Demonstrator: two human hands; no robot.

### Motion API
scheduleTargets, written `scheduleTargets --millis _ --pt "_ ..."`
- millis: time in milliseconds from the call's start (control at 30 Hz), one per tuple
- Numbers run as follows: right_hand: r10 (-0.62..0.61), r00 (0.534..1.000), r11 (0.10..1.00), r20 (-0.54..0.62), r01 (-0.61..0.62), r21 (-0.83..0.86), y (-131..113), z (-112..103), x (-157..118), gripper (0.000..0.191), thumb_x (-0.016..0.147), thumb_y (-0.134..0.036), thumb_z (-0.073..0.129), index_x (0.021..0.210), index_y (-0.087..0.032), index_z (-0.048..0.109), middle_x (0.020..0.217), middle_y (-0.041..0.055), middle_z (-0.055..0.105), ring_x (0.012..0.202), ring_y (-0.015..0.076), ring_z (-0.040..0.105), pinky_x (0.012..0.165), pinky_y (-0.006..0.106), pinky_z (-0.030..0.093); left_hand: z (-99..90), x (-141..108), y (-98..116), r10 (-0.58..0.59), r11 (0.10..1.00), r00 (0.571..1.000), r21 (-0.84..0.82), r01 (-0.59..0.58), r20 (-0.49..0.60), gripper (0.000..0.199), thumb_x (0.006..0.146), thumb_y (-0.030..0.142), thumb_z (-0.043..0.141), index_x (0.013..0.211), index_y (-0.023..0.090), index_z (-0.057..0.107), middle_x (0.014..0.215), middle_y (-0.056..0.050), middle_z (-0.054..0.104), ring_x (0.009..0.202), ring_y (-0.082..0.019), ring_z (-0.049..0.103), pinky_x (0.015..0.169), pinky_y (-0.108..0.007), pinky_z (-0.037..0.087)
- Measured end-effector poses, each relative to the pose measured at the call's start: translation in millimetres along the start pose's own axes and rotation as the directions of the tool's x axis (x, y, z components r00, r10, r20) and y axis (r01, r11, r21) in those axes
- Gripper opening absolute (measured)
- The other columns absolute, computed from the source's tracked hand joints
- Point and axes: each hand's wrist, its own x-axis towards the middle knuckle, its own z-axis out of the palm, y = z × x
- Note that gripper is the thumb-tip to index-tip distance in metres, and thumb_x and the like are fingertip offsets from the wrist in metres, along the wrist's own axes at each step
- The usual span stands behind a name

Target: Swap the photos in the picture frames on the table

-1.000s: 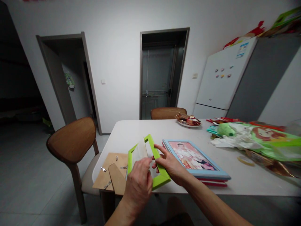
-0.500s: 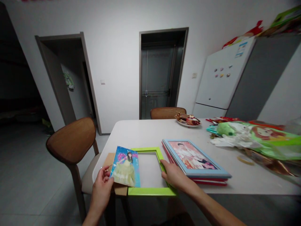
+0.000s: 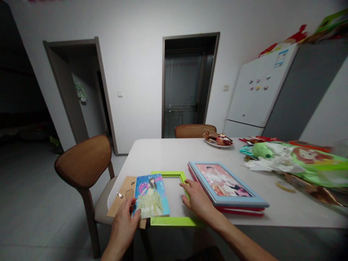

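Observation:
A blue picture (image 3: 152, 195) of a figure in a pale yellow dress lies partly over the left side of a green frame (image 3: 176, 221). Its lower left edge is between the thumb and fingers of my left hand (image 3: 126, 219). Under the picture and that hand, a brown backing board (image 3: 122, 194) with metal clips reaches past the table edge. My right hand (image 3: 197, 199) rests at the frame's right side, fingers spread, the fingertips reaching over its inner edge. The white tabletop shows through the frame's opening.
Right of my right hand is a stack of picture frames, a light blue one (image 3: 236, 185) on top. A plate (image 3: 219, 144) of items and a green bag (image 3: 320, 163) stand farther back. Wooden chairs (image 3: 84, 163) are at the left and far side.
The blue picture has moved right with my left hand, farther over the green frame, uncovering more of the backing board. My right hand's fingers have spread and loosened from the frame.

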Motion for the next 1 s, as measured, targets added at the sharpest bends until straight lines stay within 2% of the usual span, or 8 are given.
scheduleTargets --millis 200,400,600,667,733,833,933,1000 --pt "0.028 0.998 0.905 0.048 -0.046 0.423 -14.7 21.4 7.1 0.041 0.069 -0.017 0.044 0.109 -0.011 0.053 0.096 0.0105 0.060 0.076 0.0148 0.056 0.076 0.027 0.042 9.4 -3.5 1.4 0.122 0.986 0.993 0.114 -0.120 -0.007 0.029 0.066 0.025 0.049 0.093 0.017 0.056 0.095 -0.007 0.060 0.093 -0.024 0.054 0.085 -0.039 0.039" --pt "0.148 0.970 0.615 0.192 -0.243 0.750 -40.4 50.1 27.2 0.059 0.058 -0.005 0.042 0.117 -0.012 0.043 0.065 -0.0019 0.053 0.045 0.0064 0.044 0.043 0.018 0.037 35.2 -8.7 4.6 0.326 0.911 0.939 0.232 -0.342 0.104 0.043 0.066 0.019 0.049 0.109 0.013 0.050 0.116 -0.012 0.052 0.109 -0.025 0.045 0.093 -0.044 0.035" --pt "0.101 0.995 0.364 -0.006 -0.031 0.931 -76.8 14.6 28.4 0.050 0.064 -0.012 0.044 0.114 -0.015 0.043 0.068 -0.0027 0.050 0.053 0.0071 0.046 0.050 0.020 0.041 41.4 4.9 12.4 0.448 0.889 0.892 0.136 -0.438 -0.052 0.049 0.067 0.006 0.034 0.112 0.015 0.050 0.118 -0.009 0.052 0.112 -0.021 0.044 0.095 -0.041 0.035" --pt "0.079 0.996 0.335 -0.052 0.023 0.942 -81.5 1.9 25.3 0.047 0.069 -0.020 0.045 0.116 -0.017 0.041 0.079 0.0007 0.055 0.061 0.0092 0.051 0.058 0.023 0.043 32.3 10.1 22.4 0.412 0.910 0.901 0.027 -0.413 -0.137 0.043 0.073 0.009 0.032 0.110 0.016 0.051 0.112 -0.008 0.056 0.106 -0.019 0.049 0.094 -0.037 0.037" --pt "0.067 0.996 0.394 -0.058 0.027 0.919 -79.6 -1.2 21.6 0.044 0.071 -0.026 0.047 0.114 -0.018 0.044 0.087 0.0034 0.057 0.069 0.0112 0.053 0.065 0.026 0.044 22.3 13.9 34.0 0.317 0.937 0.925 -0.083 -0.340 -0.211 0.035 0.076 0.016 0.036 0.106 0.017 0.054 0.107 -0.007 0.060 0.102 -0.020 0.052 0.091 -0.037 0.038" --pt "0.116 0.981 0.409 0.155 -0.189 0.893 -70.5 11.5 16.8 0.043 0.070 -0.031 0.050 0.109 -0.014 0.048 0.086 0.0063 0.058 0.067 0.0128 0.055 0.061 0.027 0.043 17.3 16.2 49.3 0.104 0.921 0.955 -0.335 -0.198 -0.277 0.027 0.077 0.025 0.043 0.098 0.016 0.058 0.096 -0.008 0.064 0.095 -0.023 0.056 0.087 -0.039 0.040" --pt "0.141 0.916 0.138 0.376 -0.394 0.909 -64.6 27.6 15.6 0.040 0.072 -0.039 0.047 0.103 -0.014 0.048 0.084 0.0073 0.060 0.062 0.0131 0.057 0.055 0.026 0.044 29.1 13.4 59.6 -0.089 0.695 0.976 -0.715 -0.081 -0.196 0.032 0.075 0.029 0.046 0.103 0.016 0.052 0.094 -0.007 0.064 0.091 -0.022 0.058 0.082 -0.036 0.044" --pt "0.163 0.920 -0.081 0.357 -0.348 0.934 -62.4 30.8 17.1 0.034 0.072 -0.039 0.045 0.096 -0.015 0.050 0.083 0.0063 0.062 0.065 0.0137 0.058 0.057 0.026 0.045 40.4 9.0 63.5 -0.120 0.536 0.988 -0.844 -0.015 -0.094 0.036 0.073 0.028 0.049 0.107 0.016 0.049 0.098 -0.006 0.063 0.092 -0.021 0.057 0.082 -0.034 0.043"
